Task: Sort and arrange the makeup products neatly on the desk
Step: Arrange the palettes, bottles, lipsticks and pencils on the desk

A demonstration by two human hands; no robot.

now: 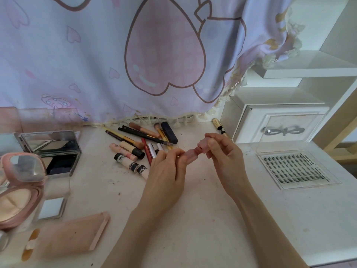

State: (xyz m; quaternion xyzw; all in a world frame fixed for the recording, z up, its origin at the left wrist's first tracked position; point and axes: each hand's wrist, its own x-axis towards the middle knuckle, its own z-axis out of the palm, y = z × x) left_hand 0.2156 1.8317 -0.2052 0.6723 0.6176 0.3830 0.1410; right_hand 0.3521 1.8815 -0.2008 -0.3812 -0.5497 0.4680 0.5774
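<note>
Two hands raised, gripping pink tube (190, 154)

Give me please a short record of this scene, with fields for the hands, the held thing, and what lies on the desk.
left hand: grips the body of the pink tube
right hand: pinches the cap end of the tube
pink tube: held above the desk, between both hands
pile of brushes and pencils: behind the hands, unsorted
lash tray: on the right
open compacts: on the left
desk: white, stained
</note>
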